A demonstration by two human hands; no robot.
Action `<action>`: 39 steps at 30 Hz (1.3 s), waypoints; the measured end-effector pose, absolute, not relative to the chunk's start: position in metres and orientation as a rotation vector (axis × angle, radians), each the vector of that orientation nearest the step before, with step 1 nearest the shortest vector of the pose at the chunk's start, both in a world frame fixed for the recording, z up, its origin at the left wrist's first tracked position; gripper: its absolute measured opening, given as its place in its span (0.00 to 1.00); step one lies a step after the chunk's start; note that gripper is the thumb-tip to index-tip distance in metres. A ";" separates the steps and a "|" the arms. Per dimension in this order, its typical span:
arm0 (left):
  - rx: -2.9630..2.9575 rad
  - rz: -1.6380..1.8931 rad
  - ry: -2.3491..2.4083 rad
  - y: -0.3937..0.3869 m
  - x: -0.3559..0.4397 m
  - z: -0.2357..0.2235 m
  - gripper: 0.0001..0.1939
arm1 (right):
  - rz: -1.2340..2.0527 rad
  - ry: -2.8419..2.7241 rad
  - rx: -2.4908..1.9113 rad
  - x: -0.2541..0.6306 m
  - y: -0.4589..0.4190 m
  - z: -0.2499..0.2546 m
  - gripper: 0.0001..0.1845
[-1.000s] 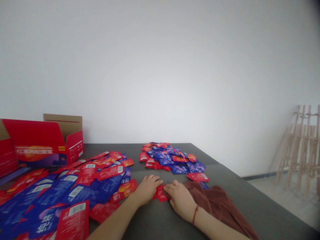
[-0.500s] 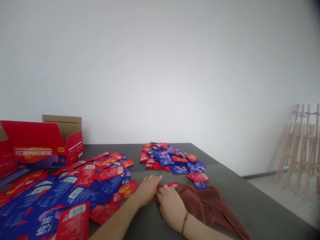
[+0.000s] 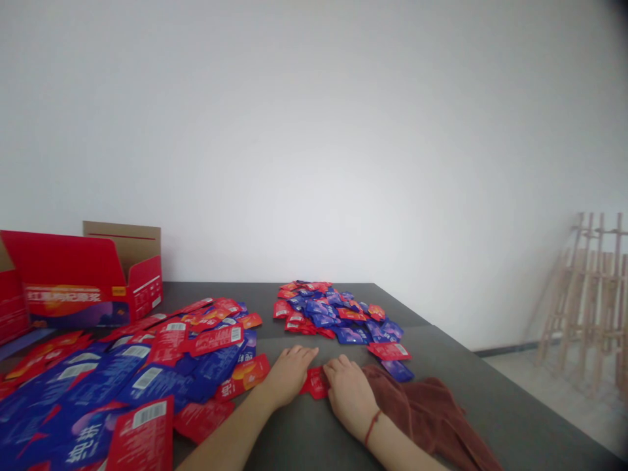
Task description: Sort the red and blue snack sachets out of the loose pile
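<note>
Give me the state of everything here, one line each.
Red printed cardboard box: open, flaps raised.
Brown fabric cloth: crumpled.
Red rectangular packet: touched by right hand.
Left hand: palm down.
Near red-and-blue packet heap: spread, overlapping.
Far red-and-blue packet heap: loosely piled.

The dark grey tabletop [image 3: 304,435] carries a broad spread of red and blue packets [image 3: 169,343] at left, an open red carton [image 3: 73,271] behind it, a smaller packet heap [image 3: 321,311] farther back, one red packet [image 3: 318,386] nearer, and a rumpled brown cloth [image 3: 424,412] at right.
</note>
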State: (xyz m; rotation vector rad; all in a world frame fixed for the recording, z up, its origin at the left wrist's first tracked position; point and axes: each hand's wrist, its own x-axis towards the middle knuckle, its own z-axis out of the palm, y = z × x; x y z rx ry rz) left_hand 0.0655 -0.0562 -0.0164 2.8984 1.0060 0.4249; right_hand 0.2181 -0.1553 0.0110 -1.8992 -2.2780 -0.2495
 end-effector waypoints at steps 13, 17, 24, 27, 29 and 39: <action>2.888 0.424 1.049 -0.055 0.065 -0.020 0.29 | -0.271 -2.059 -2.153 0.241 -0.158 0.013 0.14; 2.878 0.441 1.040 -0.054 0.065 -0.020 0.28 | -0.274 -2.126 -2.073 0.231 -0.157 0.013 0.15; 2.867 0.420 1.055 -0.055 0.064 -0.017 0.28 | -0.094 -2.410 -1.642 0.200 -0.163 0.012 0.16; 2.870 0.416 1.050 -0.054 0.063 -0.017 0.28 | -0.133 -2.306 -1.768 0.209 -0.163 0.012 0.15; 2.871 0.418 1.047 -0.054 0.063 -0.016 0.28 | -0.186 -2.202 -1.922 0.220 -0.161 0.012 0.14; 2.860 0.432 1.047 -0.055 0.063 -0.015 0.28 | -0.170 -2.287 -1.818 0.216 -0.162 0.014 0.16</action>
